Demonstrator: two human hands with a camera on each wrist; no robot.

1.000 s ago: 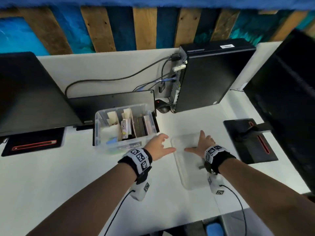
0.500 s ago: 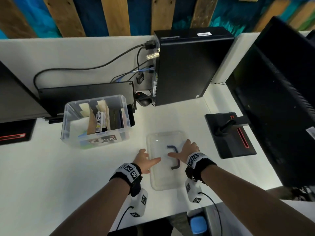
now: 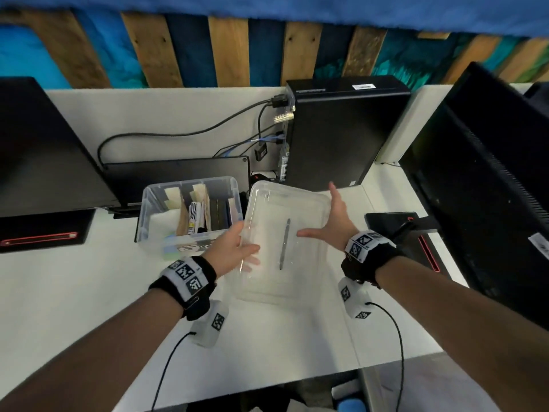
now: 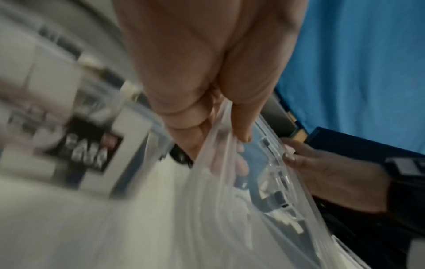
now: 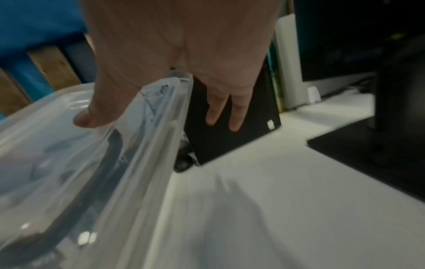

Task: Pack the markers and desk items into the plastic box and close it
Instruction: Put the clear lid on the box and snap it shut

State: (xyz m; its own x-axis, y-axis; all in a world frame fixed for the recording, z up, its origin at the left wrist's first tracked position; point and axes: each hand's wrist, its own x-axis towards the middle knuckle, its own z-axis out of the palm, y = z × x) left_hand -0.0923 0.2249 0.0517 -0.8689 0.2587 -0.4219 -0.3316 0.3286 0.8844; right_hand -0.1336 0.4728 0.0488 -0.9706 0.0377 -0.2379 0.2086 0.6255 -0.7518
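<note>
The clear plastic lid (image 3: 285, 242) with a dark handle is off the white desk and tilted, just right of the open plastic box (image 3: 145, 215). My left hand (image 3: 249, 254) pinches its left edge, thumb on top and fingers beneath. At the right edge, my right hand (image 3: 329, 224) grips with the thumb on top and fingers along the rim. Markers (image 3: 194, 217), card pieces and small packs stand inside the box. The left wrist view shows the left hand (image 4: 218, 118) on the lid (image 4: 230, 209). In the right wrist view the right hand (image 5: 142, 87) has the lid (image 5: 80, 172) under its thumb.
A black computer tower (image 3: 341, 135) with cables stands behind the lid. A dark flat device (image 3: 178, 173) lies behind the box. Black monitors stand at the left (image 3: 38, 162) and right (image 3: 487, 188), with a stand base (image 3: 398, 230) beside my right wrist.
The lid lay flat on the desk under both hands. Now both hands have it by its edges, raised off the desk and nearer the box.
</note>
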